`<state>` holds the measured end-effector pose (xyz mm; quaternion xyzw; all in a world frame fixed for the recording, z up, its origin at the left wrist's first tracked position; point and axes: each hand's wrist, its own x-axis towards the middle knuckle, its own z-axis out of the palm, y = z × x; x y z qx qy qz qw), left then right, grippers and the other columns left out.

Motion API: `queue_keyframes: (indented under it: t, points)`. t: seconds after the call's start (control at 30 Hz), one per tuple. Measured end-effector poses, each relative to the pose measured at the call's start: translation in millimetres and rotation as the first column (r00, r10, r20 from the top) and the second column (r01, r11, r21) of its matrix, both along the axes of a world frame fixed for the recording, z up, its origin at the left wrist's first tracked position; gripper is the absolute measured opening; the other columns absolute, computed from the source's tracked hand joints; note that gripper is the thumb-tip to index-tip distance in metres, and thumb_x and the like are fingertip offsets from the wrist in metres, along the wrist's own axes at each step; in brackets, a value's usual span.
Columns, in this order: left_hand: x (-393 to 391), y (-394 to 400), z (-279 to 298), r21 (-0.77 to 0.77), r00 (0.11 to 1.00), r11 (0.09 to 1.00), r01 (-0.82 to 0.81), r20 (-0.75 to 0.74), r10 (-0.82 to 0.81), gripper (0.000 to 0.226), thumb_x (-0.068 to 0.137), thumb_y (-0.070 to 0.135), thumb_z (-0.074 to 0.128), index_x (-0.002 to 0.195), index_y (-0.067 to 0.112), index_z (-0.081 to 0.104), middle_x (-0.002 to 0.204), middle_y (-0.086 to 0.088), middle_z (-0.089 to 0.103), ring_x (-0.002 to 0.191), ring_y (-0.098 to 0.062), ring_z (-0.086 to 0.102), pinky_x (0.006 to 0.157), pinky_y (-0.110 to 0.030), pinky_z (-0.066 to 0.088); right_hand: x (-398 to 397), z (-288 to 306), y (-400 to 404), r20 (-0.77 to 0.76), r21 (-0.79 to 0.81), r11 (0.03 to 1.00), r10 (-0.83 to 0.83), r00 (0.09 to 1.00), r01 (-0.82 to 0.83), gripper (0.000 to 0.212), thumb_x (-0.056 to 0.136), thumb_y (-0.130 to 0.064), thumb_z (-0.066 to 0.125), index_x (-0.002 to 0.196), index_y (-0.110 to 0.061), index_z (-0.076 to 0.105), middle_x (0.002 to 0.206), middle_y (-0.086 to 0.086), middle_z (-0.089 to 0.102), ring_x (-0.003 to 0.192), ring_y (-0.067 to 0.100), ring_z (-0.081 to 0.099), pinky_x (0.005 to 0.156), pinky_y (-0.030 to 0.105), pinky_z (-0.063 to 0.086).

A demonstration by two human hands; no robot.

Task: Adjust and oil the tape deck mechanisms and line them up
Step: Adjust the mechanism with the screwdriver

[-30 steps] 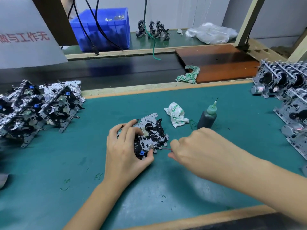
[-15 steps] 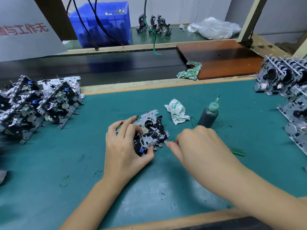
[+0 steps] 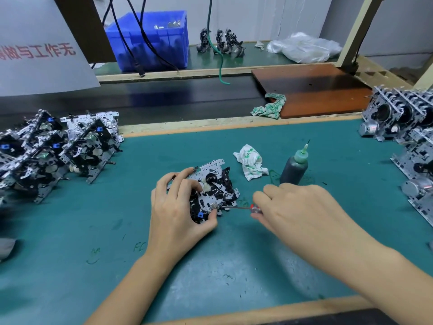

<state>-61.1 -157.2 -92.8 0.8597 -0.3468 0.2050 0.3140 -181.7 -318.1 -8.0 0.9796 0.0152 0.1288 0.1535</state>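
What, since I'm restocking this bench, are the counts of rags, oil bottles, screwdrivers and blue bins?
Rags: 2
Oil bottle: 1
Screwdriver: 1
Blue bin: 1
Total: 5

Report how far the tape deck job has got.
Done, apparently: a lined-up batch at the left. In hand: left hand holds one mechanism while right hand works a small screwdriver into it. Left: oil bottle stands untouched; more units wait right.
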Motion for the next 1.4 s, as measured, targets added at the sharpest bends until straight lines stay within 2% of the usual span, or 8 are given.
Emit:
queue_keyframes:
  t: [0.2, 0.33, 0.5, 0.73, 0.87, 0.97, 1.07, 1.4]
  points:
    - [0.7, 0.1, -1.1, 0.005, 1.0, 1.0, -0.005, 0.005, 0.005, 0.04, 0.064, 0.042, 0.061, 0.088, 0.01, 0.057, 0.118, -0.003, 0.061, 0.108, -0.026, 0.044, 0.089, -0.039, 0.039, -2.4, -4.6, 9.5, -0.02, -0.029, 0.999, 0.027, 0.999, -0.027, 0.04, 0.046, -0.024, 0.09, 0.053, -0.022, 0.05, 0.048, -0.004, 0.044, 0.038, 0.015, 0.044, 0.042, 0.022, 0.013]
    - [0.5, 0.0, -1.1, 0.007, 1.0, 1.0, -0.012, -0.002, 0.012, 0.039, 0.063, 0.038, 0.065, 0.088, 0.009, 0.057, 0.118, -0.003, 0.061, 0.108, -0.027, 0.044, 0.089, -0.04, 0.039, -2.1, 0.3, 7.9, 0.04, 0.192, 0.98, 0.048, 0.998, -0.054, 0.023, 0.069, -0.022, 0.073, 0.082, -0.015, 0.056, 0.056, -0.003, 0.049, 0.04, 0.02, 0.046, 0.036, 0.025, 0.023]
    - [0.2, 0.4, -1.2, 0.008, 1.0, 1.0, -0.013, 0.0, 0.013, 0.042, 0.058, 0.031, 0.073, 0.089, 0.009, 0.057, 0.118, -0.004, 0.061, 0.107, -0.029, 0.046, 0.089, -0.041, 0.04, -2.9, 7.8, 0.0, -0.028, 0.418, 0.901, 0.142, 0.99, -0.117, 0.013, 0.09, -0.029, 0.045, 0.087, -0.017, 0.048, 0.069, -0.005, 0.057, 0.054, 0.02, 0.053, 0.043, 0.035, 0.044]
    - [0.5, 1.2, -0.9, 0.001, 1.0, 1.0, 0.0, 0.002, 0.0, 0.043, 0.063, 0.04, 0.064, 0.091, 0.007, 0.058, 0.117, -0.005, 0.061, 0.106, -0.031, 0.047, 0.089, -0.045, 0.044, -5.5, 3.8, -1.3, 0.049, 0.303, 0.942, 0.135, 0.99, -0.144, 0.016, 0.09, -0.026, 0.045, 0.079, -0.016, 0.052, 0.063, -0.006, 0.051, 0.051, 0.018, 0.051, 0.035, 0.031, 0.041]
    - [1.0, 0.9, -1.0, 0.009, 1.0, 1.0, 0.002, 0.001, -0.002, 0.043, 0.064, 0.04, 0.063, 0.091, 0.008, 0.059, 0.117, -0.004, 0.061, 0.106, -0.03, 0.046, 0.089, -0.045, 0.044, -11.9, -0.3, -0.4, 0.061, 0.125, 0.983, 0.129, 0.99, -0.136, 0.025, 0.086, -0.026, 0.037, 0.075, -0.016, 0.057, 0.054, -0.006, 0.045, 0.04, 0.018, 0.046, 0.033, 0.025, 0.022]
    - [1.9, 0.9, -1.6, 0.01, 1.0, 1.0, 0.003, 0.004, -0.003, 0.043, 0.064, 0.04, 0.064, 0.091, 0.008, 0.059, 0.117, -0.004, 0.061, 0.106, -0.028, 0.045, 0.089, -0.044, 0.044, -11.4, -4.2, -2.6, 0.093, 0.015, 0.998, 0.055, 0.994, -0.057, 0.024, 0.084, -0.028, 0.057, 0.064, -0.017, 0.051, 0.045, -0.004, 0.043, 0.032, 0.017, 0.042, 0.041, 0.022, 0.01]
    - [1.6, 0.9, -2.5, 0.0, 1.0, 1.0, 0.006, 0.015, -0.006, 0.041, 0.063, 0.038, 0.067, 0.09, 0.008, 0.059, 0.117, -0.004, 0.061, 0.106, -0.028, 0.045, 0.091, -0.039, 0.042, -6.0, -5.4, -4.3, 0.037, -0.049, 0.998, 0.034, 0.999, -0.032, 0.05, 0.066, -0.03, 0.082, 0.061, -0.021, 0.033, 0.04, -0.003, 0.041, 0.027, 0.014, 0.04, 0.043, 0.02, 0.009]
    - [2.4, 1.8, -1.3, -0.019, 1.0, 1.0, 0.02, 0.023, -0.02, 0.043, 0.059, 0.03, 0.077, 0.09, 0.007, 0.058, 0.114, -0.004, 0.062, 0.103, -0.028, 0.046, 0.092, -0.028, 0.038, 10.1, 4.8, 16.4, -0.03, -0.073, 0.98, 0.185, 0.982, -0.187, 0.069, 0.033, -0.019, 0.092, 0.054, -0.019, 0.026, 0.037, 0.0, 0.015, 0.025, 0.019, 0.018, 0.056, 0.018, -0.006]
